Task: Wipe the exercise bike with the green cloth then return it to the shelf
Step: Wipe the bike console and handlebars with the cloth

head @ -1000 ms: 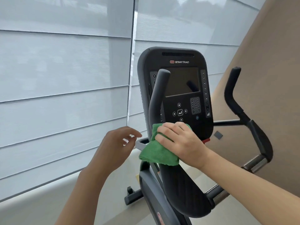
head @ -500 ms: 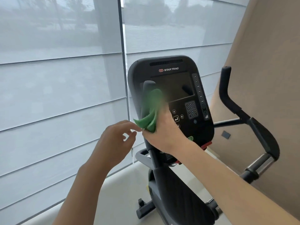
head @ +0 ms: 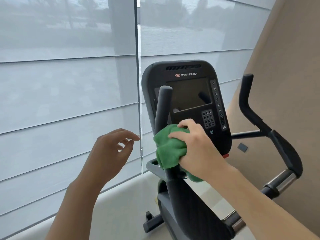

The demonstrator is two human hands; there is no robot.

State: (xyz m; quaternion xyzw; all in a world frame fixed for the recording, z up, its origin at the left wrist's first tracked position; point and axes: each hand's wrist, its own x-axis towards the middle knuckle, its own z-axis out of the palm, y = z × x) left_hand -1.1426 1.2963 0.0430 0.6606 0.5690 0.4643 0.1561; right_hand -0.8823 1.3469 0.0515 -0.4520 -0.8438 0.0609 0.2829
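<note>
The right hand (head: 199, 151) presses the cloth (head: 170, 148) round the near handlebar (head: 161, 110), just in front of the console (head: 188, 101). The left hand (head: 110, 153) hovers to its left, apart. The far handlebar (head: 249, 108) stands right; the blinds (head: 69, 84) hang behind.

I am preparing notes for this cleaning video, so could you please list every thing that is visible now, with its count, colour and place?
exercise bike: one, black and grey, centre to right, in front of the window
console: one, black, dark screen, top of the bike
left handlebar: one, black, upright in front of the console
right handlebar: one, black with a silver section lower down, right side
green cloth: one, green, bunched around the left handlebar
window blinds: two panels, pale grey, left and behind the bike
wall: one, beige, right
floor: pale, below
left hand: one, holds nothing, fingers loosely curled, left of the cloth, apart from it
right hand: one, grips the cloth on the handlebar
</note>
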